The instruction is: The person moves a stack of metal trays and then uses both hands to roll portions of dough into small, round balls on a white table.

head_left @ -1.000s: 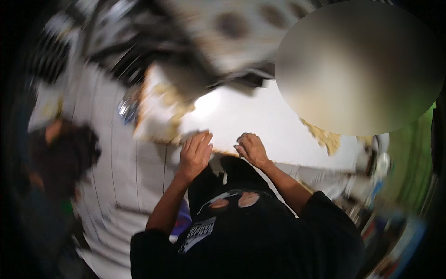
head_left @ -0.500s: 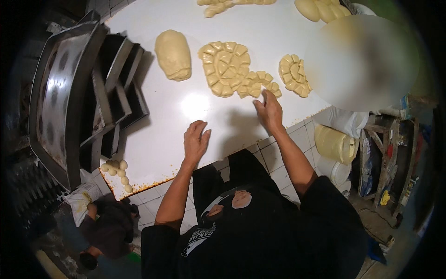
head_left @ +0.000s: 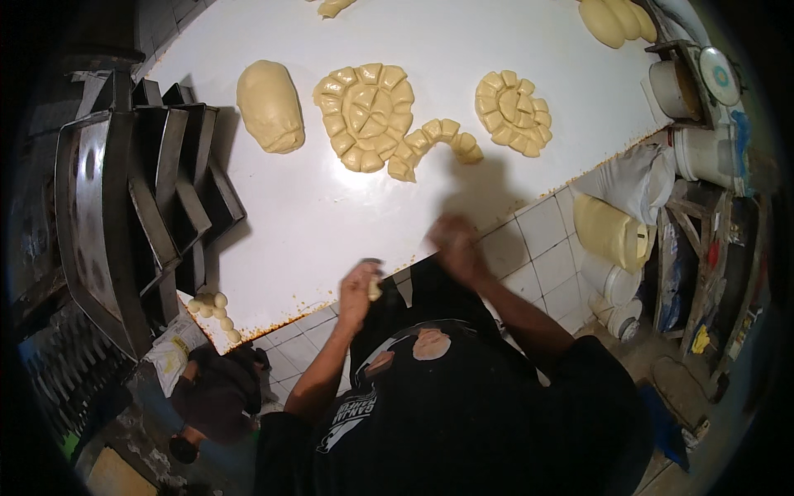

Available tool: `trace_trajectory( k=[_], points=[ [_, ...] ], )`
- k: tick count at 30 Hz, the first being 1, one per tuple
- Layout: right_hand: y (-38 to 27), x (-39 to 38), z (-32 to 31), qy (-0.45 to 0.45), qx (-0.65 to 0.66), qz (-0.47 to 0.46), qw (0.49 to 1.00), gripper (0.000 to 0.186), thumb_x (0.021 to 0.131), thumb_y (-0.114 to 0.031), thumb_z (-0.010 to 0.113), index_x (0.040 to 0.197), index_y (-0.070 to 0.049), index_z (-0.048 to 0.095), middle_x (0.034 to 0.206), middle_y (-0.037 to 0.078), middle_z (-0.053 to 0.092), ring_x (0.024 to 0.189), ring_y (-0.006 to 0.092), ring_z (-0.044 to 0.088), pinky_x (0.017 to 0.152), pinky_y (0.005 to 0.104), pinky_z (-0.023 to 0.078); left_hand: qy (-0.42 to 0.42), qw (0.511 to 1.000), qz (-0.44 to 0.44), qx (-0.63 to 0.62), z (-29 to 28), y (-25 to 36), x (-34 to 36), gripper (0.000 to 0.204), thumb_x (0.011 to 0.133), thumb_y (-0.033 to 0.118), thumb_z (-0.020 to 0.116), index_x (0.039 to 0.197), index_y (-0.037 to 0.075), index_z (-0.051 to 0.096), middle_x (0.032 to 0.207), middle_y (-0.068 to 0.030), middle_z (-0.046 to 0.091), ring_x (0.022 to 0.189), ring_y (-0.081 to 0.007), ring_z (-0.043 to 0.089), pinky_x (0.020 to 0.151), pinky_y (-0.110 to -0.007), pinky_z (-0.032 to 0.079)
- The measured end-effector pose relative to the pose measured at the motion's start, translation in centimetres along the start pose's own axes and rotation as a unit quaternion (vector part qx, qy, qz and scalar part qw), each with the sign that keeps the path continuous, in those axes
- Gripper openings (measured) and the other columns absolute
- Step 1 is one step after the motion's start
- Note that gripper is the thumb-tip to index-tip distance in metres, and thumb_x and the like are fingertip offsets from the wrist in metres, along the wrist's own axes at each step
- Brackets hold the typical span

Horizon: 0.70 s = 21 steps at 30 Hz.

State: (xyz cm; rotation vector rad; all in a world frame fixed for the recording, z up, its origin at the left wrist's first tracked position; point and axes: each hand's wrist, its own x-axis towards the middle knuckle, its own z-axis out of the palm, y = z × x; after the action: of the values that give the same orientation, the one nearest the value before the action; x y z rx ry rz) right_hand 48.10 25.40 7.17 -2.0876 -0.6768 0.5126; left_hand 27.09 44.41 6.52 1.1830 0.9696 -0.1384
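Note:
My left hand (head_left: 357, 291) is closed on a small pale piece of dough (head_left: 375, 288) near the table's front edge. To its right, my right hand (head_left: 460, 248) is smeared by motion over the same edge; whether it holds anything does not show. Farther in lies a large round of cut dough pieces (head_left: 364, 117), with a curved row of cut dough (head_left: 442, 134) trailing from its lower right. A smaller cut round (head_left: 513, 112) sits to the right. On the left rests a smooth oblong dough lump (head_left: 270, 107).
Dark metal pans (head_left: 95, 223) are stacked on the white table's (head_left: 331, 227) left side. Small dough balls (head_left: 217, 310) sit at its near left corner. Several smooth dough loaves (head_left: 608, 23) lie far right. A person (head_left: 219, 388) is low at left; tubs (head_left: 612, 231) stand right.
Both hands have drawn back toward the front edge, and the left now holds a small dough piece. The curved row has fewer pieces. The view has shifted, showing the right side unblocked.

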Motion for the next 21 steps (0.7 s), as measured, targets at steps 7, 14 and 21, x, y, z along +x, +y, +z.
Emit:
trace_trajectory(
  k=[7, 14, 21],
  points=[
    [3.4, 12.2, -3.9, 0.185, -0.167, 0.122, 0.961, 0.052, 0.092, -0.035, 0.078, 0.122, 0.003, 0.059, 0.108, 0.026, 0.069, 0.103, 0.0443, 0.066, 0.091, 0.0492, 0.052, 0.190, 0.842, 0.301, 0.405, -12.3, 0.4, -1.3, 0.048, 0.103, 0.028, 0.066, 0.145, 0.005, 0.060, 0.128, -0.0208, 0.060, 0.116, -0.0366, 0.057, 0.101, -0.046, 0.049],
    [-8.7, -1.4, 3.3, -0.158, 0.238, 0.341, 0.896, 0.025, 0.099, -0.024, 0.074, 0.114, -0.005, 0.074, 0.086, -0.003, 0.066, 0.072, 0.0079, 0.054, 0.065, 0.0256, 0.043, 0.159, 0.688, 0.365, 0.606, -19.2, -3.0, -0.9, 0.063, 0.095, 0.027, 0.072, 0.154, 0.013, 0.054, 0.154, -0.0115, 0.051, 0.132, -0.0367, 0.047, 0.111, -0.052, 0.037],
    [-20.2, 9.6, 10.4, -0.230, 0.020, 0.049, 0.972, 0.033, 0.094, -0.027, 0.079, 0.115, -0.003, 0.070, 0.081, 0.003, 0.065, 0.076, 0.0168, 0.061, 0.070, 0.0333, 0.048, 0.071, 0.819, 0.367, 0.435, -19.3, 0.9, -0.9, 0.083, 0.083, 0.026, 0.086, 0.155, 0.010, 0.048, 0.152, -0.0189, 0.052, 0.138, -0.0377, 0.049, 0.114, -0.053, 0.038]
  ],
)
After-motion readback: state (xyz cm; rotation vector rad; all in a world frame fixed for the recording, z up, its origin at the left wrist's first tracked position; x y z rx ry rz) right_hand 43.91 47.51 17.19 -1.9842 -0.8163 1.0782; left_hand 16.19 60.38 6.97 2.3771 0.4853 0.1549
